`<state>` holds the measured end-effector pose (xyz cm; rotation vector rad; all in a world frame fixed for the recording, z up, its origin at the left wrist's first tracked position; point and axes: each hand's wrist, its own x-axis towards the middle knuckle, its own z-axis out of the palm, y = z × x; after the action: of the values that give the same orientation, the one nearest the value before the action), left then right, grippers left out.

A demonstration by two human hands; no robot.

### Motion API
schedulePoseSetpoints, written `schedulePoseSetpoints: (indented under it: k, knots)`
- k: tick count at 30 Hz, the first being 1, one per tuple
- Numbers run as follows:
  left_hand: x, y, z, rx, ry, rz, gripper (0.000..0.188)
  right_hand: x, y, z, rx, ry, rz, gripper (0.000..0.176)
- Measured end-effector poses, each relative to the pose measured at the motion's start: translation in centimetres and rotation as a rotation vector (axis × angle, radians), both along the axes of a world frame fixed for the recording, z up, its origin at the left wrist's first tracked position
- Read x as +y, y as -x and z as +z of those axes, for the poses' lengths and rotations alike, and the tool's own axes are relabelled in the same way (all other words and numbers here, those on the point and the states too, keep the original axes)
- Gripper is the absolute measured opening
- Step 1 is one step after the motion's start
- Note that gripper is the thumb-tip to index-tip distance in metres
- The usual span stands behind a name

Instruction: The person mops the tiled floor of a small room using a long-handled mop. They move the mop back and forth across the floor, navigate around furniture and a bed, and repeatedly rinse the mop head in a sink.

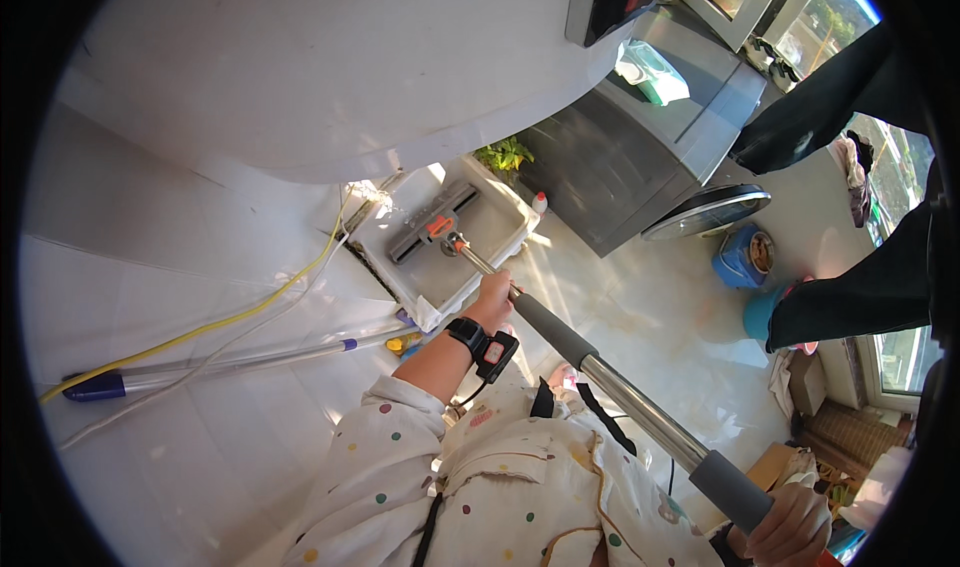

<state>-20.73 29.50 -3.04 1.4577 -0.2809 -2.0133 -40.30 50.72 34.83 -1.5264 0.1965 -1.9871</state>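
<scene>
My left hand (495,297) is closed around the lower metal pole of a mop (555,330), just above its orange joint. My right hand (791,526) grips the grey foam at the pole's upper end, at the lower right. The flat grey mop head (433,223), with an orange clip, rests in a shallow white basin (525,218). Whether its pad touches the bottom of the basin cannot be seen. A black watch and a small device with a cable are strapped to my left wrist.
A grey washing machine (600,162) with its round door (705,211) open stands to the right, a wipes pack (652,72) on top. A blue bucket (742,256) is beyond. A yellow hose (225,318) and another pole (277,361) are at left. Dark trousers (840,312) hang at right.
</scene>
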Motion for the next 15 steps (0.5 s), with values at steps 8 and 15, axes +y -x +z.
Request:
schedulePoseSetpoints:
  k: [8, 15]
  knots:
    - [4.5, 1.5, 0.8, -0.004, -0.12, -0.057, 0.008, 1.8, 0.7, 0.8, -0.077, 0.036, -0.049, 0.018]
    - [0.2, 0.6, -2.2, 0.025, -0.057, -0.032, 0.01, 6.6, 2.4, -3.1, 0.146, -0.476, -0.259, 0.018]
